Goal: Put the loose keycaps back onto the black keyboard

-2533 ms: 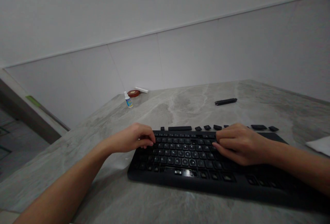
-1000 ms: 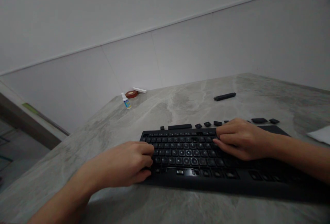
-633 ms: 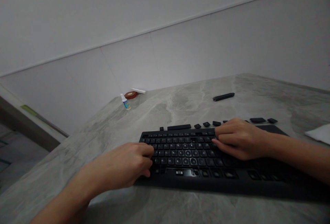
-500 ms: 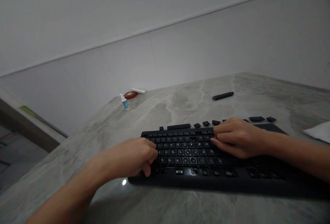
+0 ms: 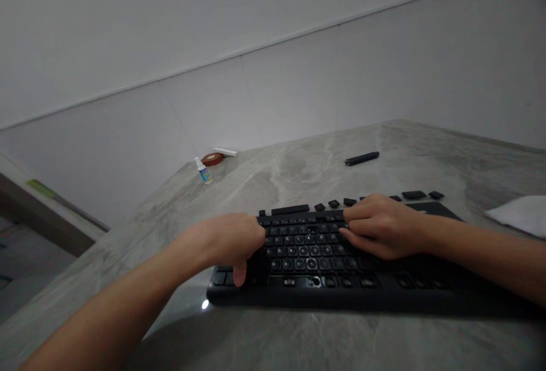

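Note:
A black keyboard (image 5: 294, 299) lies on the grey marbled table, with several keycaps gone from its bottom row and a gap or two higher up. Over its left end is my left hand (image 5: 232, 240), fingers curled down among the keys and thumb pointing at the near edge; whatever the fingertips hold is hidden. My right hand (image 5: 379, 227) is closed on the keyboard's far edge, its thumb on the keys. Behind the keyboard, loose keycaps lie in a row, among them a long space bar (image 5: 290, 210) and a wide keycap (image 5: 413, 194).
A black pen-like tool (image 5: 362, 159) lies farther back on the table (image 5: 294, 174). At the back left stand a small white spray bottle (image 5: 203, 172), a reddish-brown round object (image 5: 212, 159) and a white strip (image 5: 225, 151). White cloth or paper (image 5: 520, 215) lies right.
My left hand has turned over the left keys, its thumb now lower and apart from the fingers. My right hand keeps its place on the keyboard. The whole view has shifted slightly.

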{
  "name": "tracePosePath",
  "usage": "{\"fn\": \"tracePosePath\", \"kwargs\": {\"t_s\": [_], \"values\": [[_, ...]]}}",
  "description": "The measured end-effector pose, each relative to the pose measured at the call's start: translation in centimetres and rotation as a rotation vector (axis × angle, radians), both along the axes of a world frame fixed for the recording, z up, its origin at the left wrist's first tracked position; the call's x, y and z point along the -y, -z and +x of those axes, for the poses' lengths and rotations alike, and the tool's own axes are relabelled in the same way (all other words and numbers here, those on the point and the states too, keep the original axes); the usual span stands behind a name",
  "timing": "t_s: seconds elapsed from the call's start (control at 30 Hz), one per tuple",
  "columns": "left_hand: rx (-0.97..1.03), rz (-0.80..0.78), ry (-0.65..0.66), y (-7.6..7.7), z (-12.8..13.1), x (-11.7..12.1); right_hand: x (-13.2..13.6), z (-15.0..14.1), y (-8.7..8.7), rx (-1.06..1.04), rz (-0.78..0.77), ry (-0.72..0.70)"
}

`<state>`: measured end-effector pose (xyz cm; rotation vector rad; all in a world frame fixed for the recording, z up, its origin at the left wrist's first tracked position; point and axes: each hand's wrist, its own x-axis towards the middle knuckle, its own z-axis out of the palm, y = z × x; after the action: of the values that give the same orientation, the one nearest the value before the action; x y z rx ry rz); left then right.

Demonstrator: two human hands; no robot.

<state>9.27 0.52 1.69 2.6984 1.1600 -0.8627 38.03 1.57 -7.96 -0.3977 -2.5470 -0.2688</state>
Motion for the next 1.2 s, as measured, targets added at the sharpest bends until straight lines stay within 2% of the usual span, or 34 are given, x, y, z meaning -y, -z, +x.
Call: {"fn": "tracePosePath", "kwargs": {"t_s": [0.1,0.23,0.33,0.43,0.53,0.6,0.73,0.87,0.97,1.2], "values": [[-0.128,0.024,0.062,-0.2,0.4,0.3,-0.1,-0.1,0.0,-0.003,-0.006,0.004],[-0.146,0.028,0.051,-0.2,1.0,-0.1,0.0,-0.1,0.0,-0.002,-0.006,-0.009],[-0.101,-0.003,0.038,0.1,0.4,-0.8,0.0,-0.1,-0.1,-0.001,0.001,-0.012],[0.052,-0.072,0.047,0.8,-1.7,-1.0,0.0,0.0,-0.1,-0.011,0.000,-0.012],[0.345,-0.154,0.042,2.0,-4.4,-0.4,-0.1,0.0,0.0,-0.020,-0.009,-0.014],[0.519,-0.180,0.095,2.9,-5.9,0.3,-0.1,-0.1,0.1,-0.019,-0.015,-0.015],[0.704,-0.139,0.163,4.0,-7.7,1.5,-0.1,-0.2,-0.1,-0.020,-0.022,-0.011],[0.625,0.001,0.269,4.2,-8.1,2.5,0.1,-0.2,-0.3,-0.021,-0.010,0.000],[0.568,0.092,0.297,4.1,-8.1,3.0,0.1,-0.1,-0.3,-0.019,0.004,0.007],[0.585,0.069,0.295,4.4,-8.4,2.6,0.0,0.0,-0.1,-0.002,0.008,0.009]]}}
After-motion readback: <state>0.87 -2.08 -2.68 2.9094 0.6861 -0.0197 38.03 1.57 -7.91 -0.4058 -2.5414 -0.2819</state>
